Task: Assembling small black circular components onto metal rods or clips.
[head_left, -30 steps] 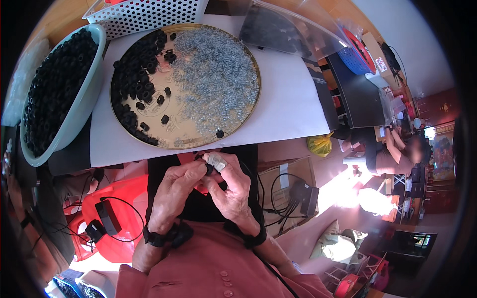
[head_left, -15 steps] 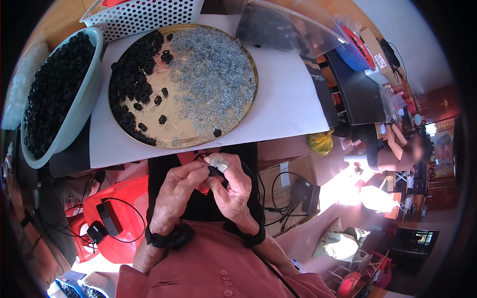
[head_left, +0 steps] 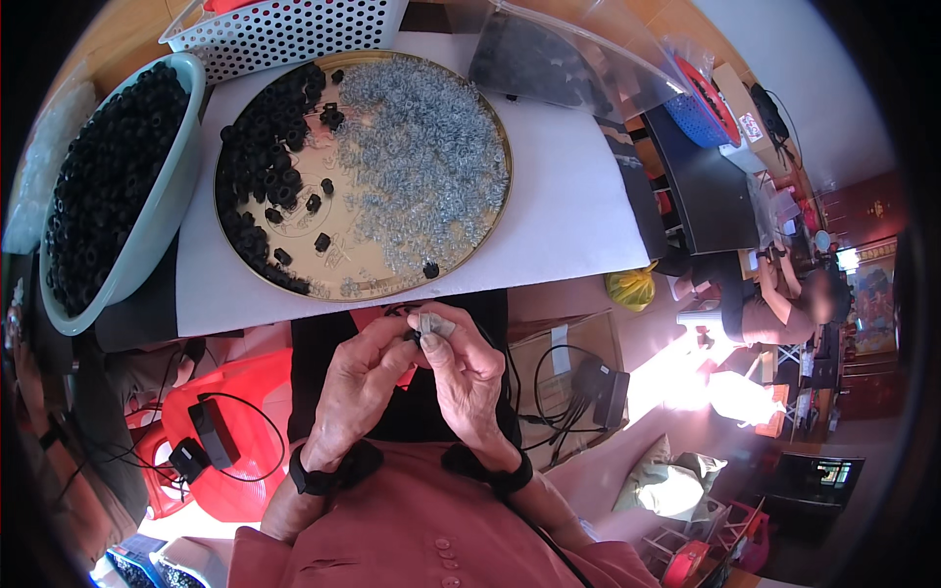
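In front of my chest and just below the table edge, both hands meet at a small black ring-like part (head_left: 416, 336), mostly covered by the fingertips. My left hand (head_left: 363, 380) pinches it from the left, thumb and fingers closed. My right hand (head_left: 465, 380) closes on it from the other side, its thumb raised against a finger wrapped in whitish tape (head_left: 437, 324). Beyond them lies a round gold tray (head_left: 338, 213). Black ring-like parts (head_left: 270, 171) are heaped on its left, and a mass of tiny clear or silvery pieces (head_left: 417, 157) covers its right.
A pale green tub (head_left: 147, 247) of black parts stands left of the tray. Behind are a white perforated basket (head_left: 314, 39) and a clear plastic box (head_left: 549, 64). A red chair (head_left: 230, 480) and cables with a black adapter (head_left: 600, 390) flank me. Another person (head_left: 784, 309) sits far right.
My right thumb has moved up to the taped finger, and the fingertips now hide more of the black part. My left hand has shifted slightly. The tray's contents look the same.
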